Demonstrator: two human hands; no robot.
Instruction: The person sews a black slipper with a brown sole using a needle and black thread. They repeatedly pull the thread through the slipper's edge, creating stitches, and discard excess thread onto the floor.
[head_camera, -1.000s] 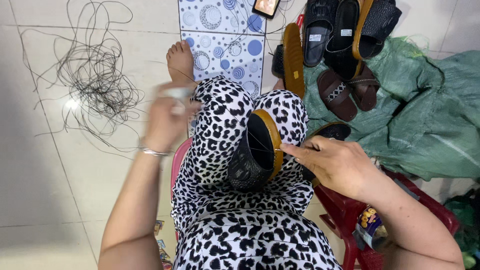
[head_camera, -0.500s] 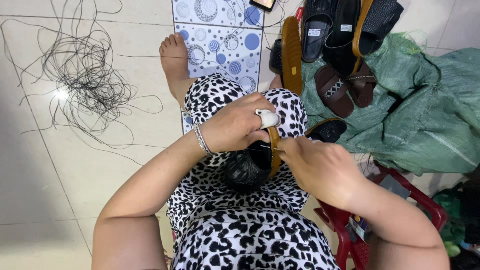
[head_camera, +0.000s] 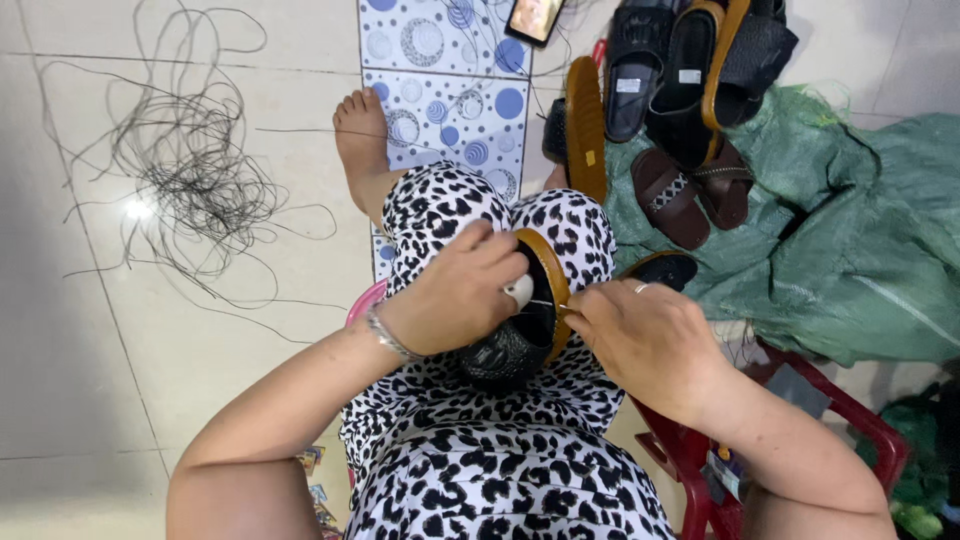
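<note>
two hands meet on the lap: left hand fingers grip the sandal, right hand fingers pinch its rim.

Black sandal with tan sole edge; black-and-white spotted trousers; green sack; brown sandals; blue-dotted white tile; red stool; black thread.

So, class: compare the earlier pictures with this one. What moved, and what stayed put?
The left hand, raised clear of the lap a second ago, has come down onto the black sandal with the tan sole, a small white object at its fingers. The right hand stays at the sole's edge. The tangle of black thread and the pile of sandals lie as before.
</note>
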